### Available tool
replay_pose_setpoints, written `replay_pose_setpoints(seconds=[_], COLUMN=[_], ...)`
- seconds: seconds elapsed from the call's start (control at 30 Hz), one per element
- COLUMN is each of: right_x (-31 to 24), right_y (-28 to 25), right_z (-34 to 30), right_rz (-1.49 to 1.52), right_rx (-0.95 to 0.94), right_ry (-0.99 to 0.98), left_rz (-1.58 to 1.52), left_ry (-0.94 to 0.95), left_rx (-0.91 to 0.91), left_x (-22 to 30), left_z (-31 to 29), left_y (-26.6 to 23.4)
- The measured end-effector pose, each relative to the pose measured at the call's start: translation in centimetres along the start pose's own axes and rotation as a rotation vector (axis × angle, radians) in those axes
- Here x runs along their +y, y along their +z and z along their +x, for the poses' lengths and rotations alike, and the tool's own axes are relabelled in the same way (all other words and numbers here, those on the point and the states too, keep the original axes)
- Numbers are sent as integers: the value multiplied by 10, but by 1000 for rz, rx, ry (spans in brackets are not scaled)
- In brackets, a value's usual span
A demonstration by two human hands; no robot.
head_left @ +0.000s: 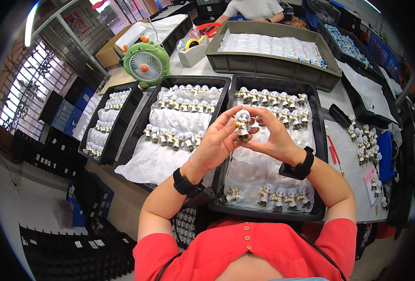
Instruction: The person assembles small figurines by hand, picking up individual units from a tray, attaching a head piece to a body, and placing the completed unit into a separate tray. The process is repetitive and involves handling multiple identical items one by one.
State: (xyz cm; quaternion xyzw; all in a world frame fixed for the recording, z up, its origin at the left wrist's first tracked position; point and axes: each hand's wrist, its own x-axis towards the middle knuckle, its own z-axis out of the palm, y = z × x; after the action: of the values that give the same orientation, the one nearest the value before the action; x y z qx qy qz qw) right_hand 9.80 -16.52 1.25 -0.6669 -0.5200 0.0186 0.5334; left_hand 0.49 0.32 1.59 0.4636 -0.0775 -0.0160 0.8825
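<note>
Between my two hands, a small figurine (242,124) with pale blue hair, a white outfit and dark boots stands upright, face toward me. My left hand (218,144) pinches it from the left with thumb and fingers. From the right, my right hand (277,139) curls around, its fingertips at the figurine's top and base. Beneath both hands is a black tray (270,216) lined with white paper, with rows of similar figurines at its far end and several lying at the near end. One of these, a lone figurine (235,195), lies sideways at the near left corner.
Left of it are a second black tray (193,79) and a narrower tray (136,100) with more figurines. Behind stand a green fan (146,65), a tape dispenser (193,52) and an olive bin (273,64). Loose figurines (367,140) and red pens (333,150) lie right. A person (254,9) sits opposite.
</note>
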Motion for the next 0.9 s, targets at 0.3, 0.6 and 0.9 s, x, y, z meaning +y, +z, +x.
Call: replay_pose_setpoints(seconds=[0.3, 0.6, 0.9], right_x=[-2, -10, -7], right_y=[-4, 1, 0], right_z=[1, 1, 1], right_rz=[-119, -126, -68], right_rx=[94, 99, 107], right_ry=[-165, -273, -211], left_rz=[5, 259, 16], left_ry=[-43, -29, -52], left_rx=[59, 59, -50], left_x=[-1, -2, -3], left_z=[0, -3, -1], left_y=[0, 8, 3])
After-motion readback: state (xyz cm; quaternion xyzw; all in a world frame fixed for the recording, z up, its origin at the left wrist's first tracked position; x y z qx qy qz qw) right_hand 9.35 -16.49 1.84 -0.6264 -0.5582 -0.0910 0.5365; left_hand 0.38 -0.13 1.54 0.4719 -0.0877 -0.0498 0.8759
